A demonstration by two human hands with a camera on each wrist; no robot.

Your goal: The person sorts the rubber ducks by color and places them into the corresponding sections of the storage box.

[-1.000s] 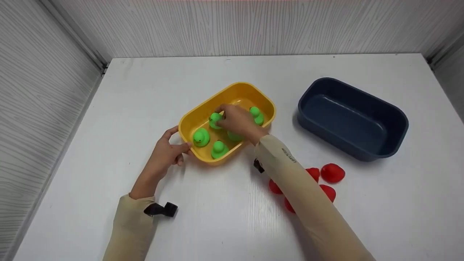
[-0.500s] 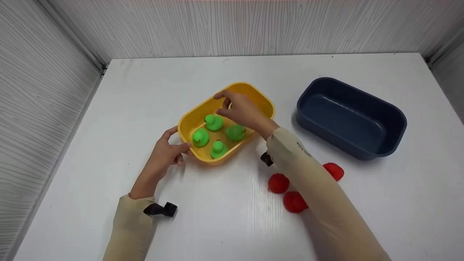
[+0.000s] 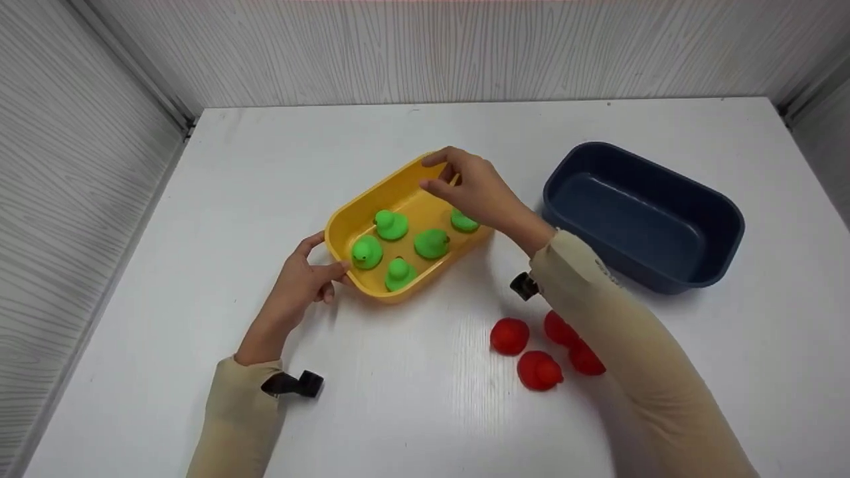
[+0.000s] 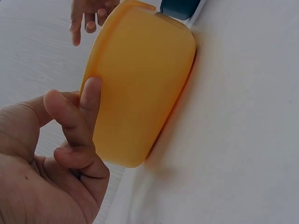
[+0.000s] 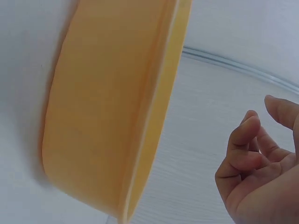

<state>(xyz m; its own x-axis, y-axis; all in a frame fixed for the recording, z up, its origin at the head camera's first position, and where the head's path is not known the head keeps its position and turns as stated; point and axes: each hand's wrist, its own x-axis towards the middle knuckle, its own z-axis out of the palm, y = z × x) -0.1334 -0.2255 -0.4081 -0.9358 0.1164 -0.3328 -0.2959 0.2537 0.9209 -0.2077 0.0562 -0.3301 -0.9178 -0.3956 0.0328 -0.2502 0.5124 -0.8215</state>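
My left hand [image 3: 302, 282] grips the near left end of a yellow plastic bin [image 3: 372, 194], thumb and a finger at its rim. In the left wrist view, fingers [image 4: 91, 100] lie against the outer wall of the yellow bin [image 4: 140, 84]. Inside sit several small green toy ducks [image 3: 431, 243]; one green duck [image 3: 465, 221] at the right end is partly covered by my right hand [image 3: 475, 189]. That hand hovers over the bin's far right end, fingers loosely bent and nothing between them. In the right wrist view the right hand [image 5: 261, 168] stands apart from the bin wall.
Right of the yellow bin stands a dark blue bin [image 3: 637, 212] with nothing in it. Several red toy ducks [image 3: 510, 336] lie on the white table [image 3: 398, 411] in front, some partly hidden by the right sleeve [image 3: 617, 332]. Panelled walls border the table behind and at the sides.
My right hand has let go of a green duck in the yellow bin and moved up and to the right. The left hand has stayed on the bin's end.
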